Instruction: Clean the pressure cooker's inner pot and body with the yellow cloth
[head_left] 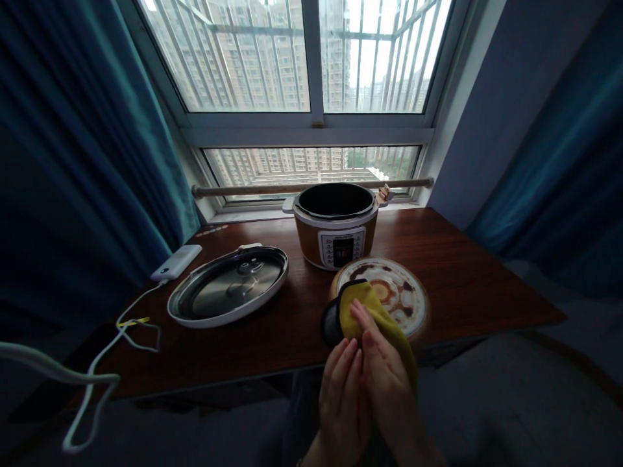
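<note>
The two hands are together at the near edge of the worktop (462,279), the left hand (338,389) pressed up against the right hand (387,383), with the fingers of both nearly straight and pointing away from the body. The yellow, black-edged cloth (377,308) is at the right hand, whose fingertips lie on it; whether either hand is clamped on the cloth I cannot tell. Just beyond the right hand is a round disc (396,292), its whitish face marked with brown patches, its near left part covered by the cloth.

Farther out, straight ahead of the hands, the cooker (311,243) stands upright and uncovered, its control panel (343,250) facing them. The inner pot (335,200) sits inside it; the pot is too dark for its contents to be made out.

Well to the left of the left hand and a little beyond it, the lid (233,285) lies with its metal underside up, like a shallow dish. Beyond the lid, farther left of the hands, lies a white power bank (176,263) with a cable (48,368) plugged in.
</note>
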The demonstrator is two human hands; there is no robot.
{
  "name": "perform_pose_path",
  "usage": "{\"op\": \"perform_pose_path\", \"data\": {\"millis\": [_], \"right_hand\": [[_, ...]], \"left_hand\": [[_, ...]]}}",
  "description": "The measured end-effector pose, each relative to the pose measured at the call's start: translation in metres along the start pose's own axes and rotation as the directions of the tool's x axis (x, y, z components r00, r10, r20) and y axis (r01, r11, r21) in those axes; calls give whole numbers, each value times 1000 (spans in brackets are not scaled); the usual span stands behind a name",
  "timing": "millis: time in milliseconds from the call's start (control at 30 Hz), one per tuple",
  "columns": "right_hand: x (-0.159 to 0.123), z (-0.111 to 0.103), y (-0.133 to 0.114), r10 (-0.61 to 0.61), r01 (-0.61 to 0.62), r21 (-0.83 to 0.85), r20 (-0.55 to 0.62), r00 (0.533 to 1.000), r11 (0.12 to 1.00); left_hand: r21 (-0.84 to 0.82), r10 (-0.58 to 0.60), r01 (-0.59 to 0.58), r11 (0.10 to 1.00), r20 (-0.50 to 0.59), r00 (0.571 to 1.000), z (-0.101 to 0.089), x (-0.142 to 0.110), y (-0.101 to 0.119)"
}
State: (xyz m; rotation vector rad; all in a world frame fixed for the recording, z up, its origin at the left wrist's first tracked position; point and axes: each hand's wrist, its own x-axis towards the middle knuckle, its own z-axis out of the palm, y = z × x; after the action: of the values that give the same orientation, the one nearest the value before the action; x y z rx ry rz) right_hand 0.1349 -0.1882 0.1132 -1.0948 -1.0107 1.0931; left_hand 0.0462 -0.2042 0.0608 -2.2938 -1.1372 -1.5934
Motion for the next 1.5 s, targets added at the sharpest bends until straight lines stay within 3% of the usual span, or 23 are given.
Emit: {"op": "perform_pose_path", "data": {"millis": [133, 200, 267, 300, 367, 433, 467, 500, 567, 700, 767, 867, 933, 1000, 1067, 1167, 1267, 1333, 1433, 1500], "right_hand": [[14, -29, -16, 137, -172, 303, 133, 982, 937], [16, -45, -21, 139, -175, 293, 138, 981, 940], [16, -60, -24, 104, -108, 124, 39, 994, 986], [17, -66, -24, 62, -63, -18, -42, 997, 998], [20, -73, -21, -89, 26, -347, -166, 982, 937], [24, -76, -16, -257, 114, -603, -156, 954, 790], [27, -75, -13, -322, 161, -682, -114, 940, 713], [29, -74, -11, -368, 206, -734, -64, 928, 647], [32, -70, -6, -414, 272, -784, 20, 910, 559], [32, -63, -4, -436, 335, -778, 88, 896, 532], [30, -60, -5, -441, 352, -749, 89, 893, 561], [26, -59, -11, -419, 371, -650, 89, 904, 663], [21, -59, -16, -347, 346, -504, 96, 933, 791], [17, -57, -20, -241, 263, -288, 109, 964, 921], [12, -54, -23, -120, 125, -36, 116, 986, 992], [8, -47, -25, 97, -124, 262, 113, 989, 957], [8, -43, -26, 274, -290, 400, 98, 957, 869], [7, -43, -27, 319, -321, 447, 82, 944, 835], [4, -43, -28, 276, -275, 449, 65, 959, 850], [1, -43, -28, 212, -253, 400, 144, 967, 881]], "left_hand": [[44, -105, 103, 994, 64, 992, 17, 1, 1], [63, -165, 161, 985, 66, 984, 22, 1, 0], [55, -321, 319, 946, 27, 947, 25, 0, -1], [23, -427, 428, 904, -13, 904, 26, 0, -2], [-103, -642, 634, 766, -87, 762, 27, 0, -7], [-249, -796, 759, 601, -99, 597, 26, 1, -13], [-309, -841, 790, 530, -77, 535, 25, 2, -16], [-352, -872, 808, 472, -47, 488, 24, 3, -20], [-402, -892, 824, 400, 34, 450, 20, 8, -25], [-473, -843, 818, 327, 244, 479, 13, 17, -32], [-502, -819, 823, 264, 334, 467, 11, 19, -34], [-540, -798, 814, 214, 383, 465, 11, 21, -38], [-589, -784, 783, 197, 385, 487, 10, 21, -39], [-655, -777, 743, 136, 395, 490, 7, 23, -37], [-720, -780, 693, 31, 416, 467, 3, 25, -34], [-787, -784, 614, -62, 420, 458, -5, 28, -28], [-800, -724, 600, 18, 403, 559, -17, 33, -25], [-795, -690, 598, 103, 376, 619, -24, 36, -24], [-785, -703, 584, 206, 296, 647, -35, 41, -24], [-744, -687, 611, 271, 296, 664, -42, 44, -25]]}}
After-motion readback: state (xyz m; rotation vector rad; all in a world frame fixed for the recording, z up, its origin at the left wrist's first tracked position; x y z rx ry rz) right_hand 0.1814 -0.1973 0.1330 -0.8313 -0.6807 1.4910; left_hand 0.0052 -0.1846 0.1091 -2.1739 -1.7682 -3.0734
